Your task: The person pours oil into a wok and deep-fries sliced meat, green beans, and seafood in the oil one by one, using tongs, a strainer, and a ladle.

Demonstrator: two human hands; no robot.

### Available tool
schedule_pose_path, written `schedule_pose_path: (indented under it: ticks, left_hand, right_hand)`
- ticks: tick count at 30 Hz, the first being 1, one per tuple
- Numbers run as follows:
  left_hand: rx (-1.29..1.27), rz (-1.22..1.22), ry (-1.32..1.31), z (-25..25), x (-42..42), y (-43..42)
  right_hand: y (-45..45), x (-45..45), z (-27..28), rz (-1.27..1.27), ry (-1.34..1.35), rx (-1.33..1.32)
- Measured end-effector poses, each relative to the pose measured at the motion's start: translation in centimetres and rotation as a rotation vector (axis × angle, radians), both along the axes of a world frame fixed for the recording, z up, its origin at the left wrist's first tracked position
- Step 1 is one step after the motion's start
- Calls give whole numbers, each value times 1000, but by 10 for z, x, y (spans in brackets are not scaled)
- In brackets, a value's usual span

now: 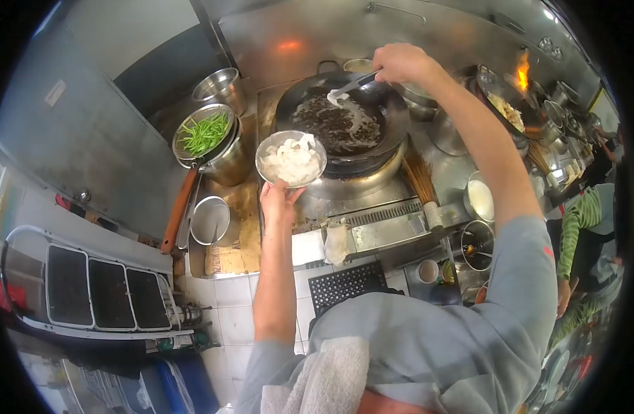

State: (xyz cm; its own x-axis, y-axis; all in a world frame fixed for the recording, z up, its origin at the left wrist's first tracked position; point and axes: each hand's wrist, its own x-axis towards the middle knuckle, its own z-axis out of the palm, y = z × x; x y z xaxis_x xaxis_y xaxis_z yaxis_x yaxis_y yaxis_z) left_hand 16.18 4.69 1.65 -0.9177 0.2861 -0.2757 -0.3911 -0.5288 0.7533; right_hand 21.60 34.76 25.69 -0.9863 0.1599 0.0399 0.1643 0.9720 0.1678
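My left hand (280, 201) supports a metal bowl (291, 181) of white pieces (289, 157) from below, beside the near left rim of a large black wok (398, 124). Dark liquid with foam (338, 127) fills the middle of the wok. Over its far side, my right hand (402, 63) is closed round the handle of metal tongs (358, 83). At the tip of the tongs is a white piece (336, 99), just above the liquid.
Green beans (205, 133) lie in a strainer on a pot (229, 162) at the left. A bamboo brush (419, 179) leans right of the wok. Farther right, a flame (522, 72) rises by another wok, and a person in striped sleeves (579, 221) stands.
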Motion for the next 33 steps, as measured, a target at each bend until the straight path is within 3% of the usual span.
schedule_pose_path:
  ticks: [5,8,11,14,20,26,31,33]
  left_hand:
    - [55,-20,15,5,0,1]
    - [44,-53,82,8,0,0]
    - [-53,-66,138,13,-2,1]
    - [-79,-60,199,18,-1,5]
    - [-162,-84,244,28,12,29]
    - [-195,-16,200,28,5,34]
    - [-153,11,192,15,-11,21]
    - [-161,2,195,14,-12,18]
  right_hand:
    - [-12,-24,-72,-139,-206,144]
    - [0,-27,-115,-80,-157,99]
    - [-1,-15,-77,-146,-36,29]
    - [-33,11,-27,3,-30,6]
    - [-61,1,-64,236,-83,224]
    - [-20,23,-20,45,-23,235]
    - [9,1,-102,-62,-135,174]
    - [8,-3,-108,-107,-157,116]
